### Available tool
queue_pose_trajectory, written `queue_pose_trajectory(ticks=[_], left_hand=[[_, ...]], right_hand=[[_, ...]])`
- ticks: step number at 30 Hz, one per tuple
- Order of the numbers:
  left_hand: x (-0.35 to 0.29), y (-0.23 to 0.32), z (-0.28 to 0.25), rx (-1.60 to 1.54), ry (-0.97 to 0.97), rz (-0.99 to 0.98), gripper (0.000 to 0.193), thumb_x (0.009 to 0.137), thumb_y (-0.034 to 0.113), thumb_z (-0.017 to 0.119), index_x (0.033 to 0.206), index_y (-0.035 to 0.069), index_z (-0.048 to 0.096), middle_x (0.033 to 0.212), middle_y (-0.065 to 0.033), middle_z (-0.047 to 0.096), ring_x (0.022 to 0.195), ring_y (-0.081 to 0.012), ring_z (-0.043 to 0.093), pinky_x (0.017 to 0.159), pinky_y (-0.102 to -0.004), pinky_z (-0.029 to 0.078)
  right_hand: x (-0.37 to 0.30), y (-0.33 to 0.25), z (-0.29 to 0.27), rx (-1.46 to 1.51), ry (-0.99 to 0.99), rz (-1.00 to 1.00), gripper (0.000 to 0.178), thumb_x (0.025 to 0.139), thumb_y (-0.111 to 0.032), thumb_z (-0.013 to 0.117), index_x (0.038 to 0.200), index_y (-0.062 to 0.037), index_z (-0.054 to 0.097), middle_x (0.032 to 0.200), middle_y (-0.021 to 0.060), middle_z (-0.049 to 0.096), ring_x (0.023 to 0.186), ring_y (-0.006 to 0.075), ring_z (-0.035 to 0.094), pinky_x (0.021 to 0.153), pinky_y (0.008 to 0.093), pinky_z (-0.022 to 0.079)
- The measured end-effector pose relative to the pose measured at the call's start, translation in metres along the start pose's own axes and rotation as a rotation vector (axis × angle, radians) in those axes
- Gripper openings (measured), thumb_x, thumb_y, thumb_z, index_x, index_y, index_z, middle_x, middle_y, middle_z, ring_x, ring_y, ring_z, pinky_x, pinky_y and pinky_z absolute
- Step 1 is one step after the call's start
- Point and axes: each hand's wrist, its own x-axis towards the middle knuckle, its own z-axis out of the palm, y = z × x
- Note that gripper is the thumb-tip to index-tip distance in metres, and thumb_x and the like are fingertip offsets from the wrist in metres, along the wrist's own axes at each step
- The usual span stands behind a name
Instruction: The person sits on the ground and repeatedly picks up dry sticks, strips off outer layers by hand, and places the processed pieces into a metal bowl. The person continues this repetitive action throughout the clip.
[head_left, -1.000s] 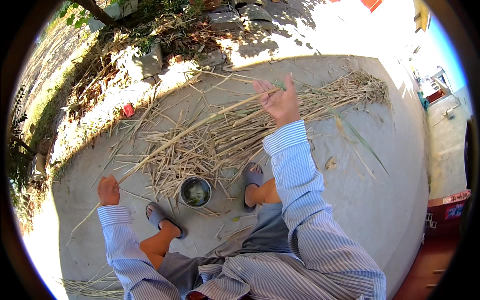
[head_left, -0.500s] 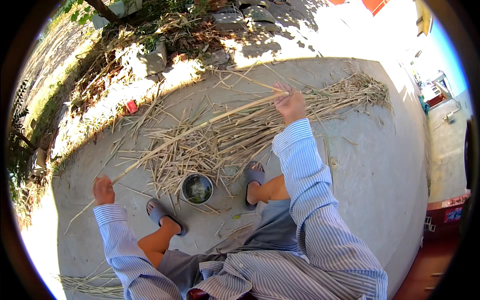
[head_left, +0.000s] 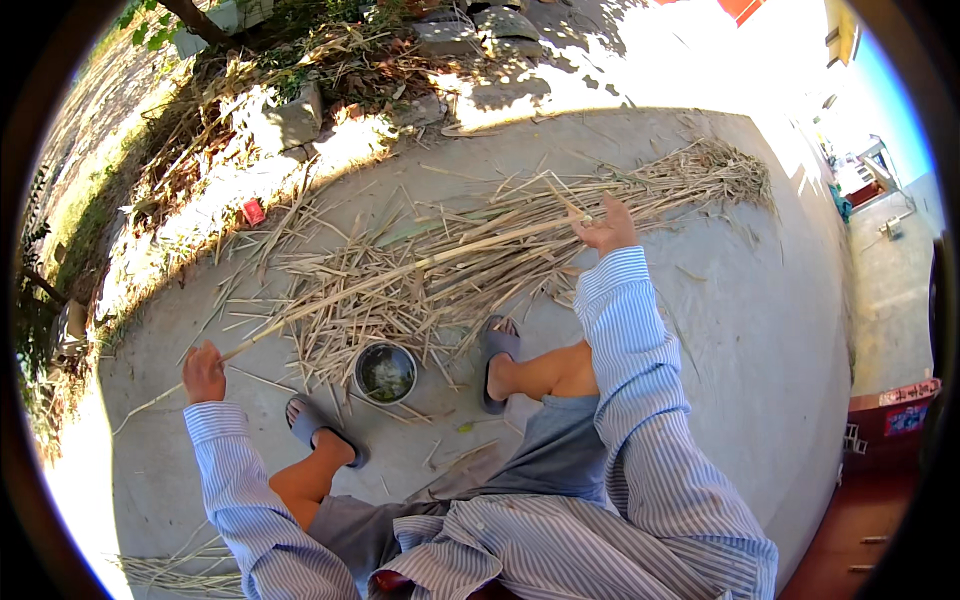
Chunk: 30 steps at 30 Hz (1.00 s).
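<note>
A long pale dry stalk (head_left: 420,266) stretches slantwise between my hands, above a spread of straw-coloured stalks (head_left: 480,262). Its thin lower end passes through my left hand (head_left: 205,374), whose fingers are closed around it. At the thicker far end, my right hand (head_left: 608,230) pinches the tip, though its fingers are small and partly hidden. A bent, split strip (head_left: 564,196) sticks up beside that tip. Between my feet and the pile stands a round metal bowl (head_left: 413,382) with water and green bits in it.
My grey sandals (head_left: 328,428) rest on the concrete floor (head_left: 740,330) either side of the bowl. More thin stalks (head_left: 185,572) lie at lower left. A small red packet (head_left: 253,212) sits near the sunlit edge, with stone blocks (head_left: 292,120) beyond. Reddish-brown furniture (head_left: 865,520) stands at right.
My right hand has moved right and slightly down with the stalk's tip, its fingers shifting there. The strip beside the tip now bends more sharply. My left hand has barely moved.
</note>
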Motion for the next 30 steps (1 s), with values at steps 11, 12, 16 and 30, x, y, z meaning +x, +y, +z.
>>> queue_pose_trajectory(ticks=[11, 12, 16, 30], left_hand=[[0.007, -0.001, -0.002, -0.020, 0.004, -0.065, 0.017, 0.069, 0.000, 0.067, 0.075, 0.006, 0.053, 0.071, -0.0123, 0.059, 0.077, -0.0338, 0.058, 0.066, -0.0466, 0.046], [0.004, -0.004, -0.004, -0.018, 0.014, -0.079, 0.017, 0.069, 0.000, 0.068, 0.075, 0.006, 0.053, 0.072, -0.0120, 0.059, 0.077, -0.0335, 0.058, 0.066, -0.0466, 0.046], [0.003, -0.012, -0.009, -0.001, 0.028, -0.242, 0.018, 0.070, 0.001, 0.069, 0.077, 0.007, 0.053, 0.073, -0.0117, 0.059, 0.078, -0.0325, 0.057, 0.067, -0.0463, 0.046], [0.035, 0.029, -0.013, -0.025, 0.124, -0.127, 0.024, 0.067, 0.002, 0.073, 0.078, 0.007, 0.053, 0.072, -0.0105, 0.059, 0.078, -0.0323, 0.057, 0.067, -0.0452, 0.045]], right_hand=[[-0.026, -0.013, 0.042, 0.275, -0.768, 0.180, 0.028, 0.094, -0.014, 0.057, 0.114, 0.0040, 0.053, 0.088, 0.0080, 0.066, 0.082, 0.0180, 0.062, 0.072, 0.0308, 0.049], [-0.030, -0.016, 0.040, 0.304, -0.728, 0.102, 0.025, 0.094, -0.014, 0.057, 0.112, 0.0022, 0.055, 0.090, 0.0075, 0.066, 0.083, 0.0182, 0.062, 0.073, 0.0317, 0.049], [-0.031, -0.033, 0.026, 0.290, -0.688, -0.093, 0.017, 0.094, -0.015, 0.056, 0.106, -0.0041, 0.060, 0.094, 0.0041, 0.066, 0.088, 0.0187, 0.062, 0.077, 0.0355, 0.050], [-0.025, -0.076, -0.016, 0.126, -0.534, -0.440, 0.013, 0.095, -0.021, 0.056, 0.099, -0.0089, 0.061, 0.089, 0.0023, 0.068, 0.082, 0.0161, 0.064, 0.075, 0.0342, 0.051]])
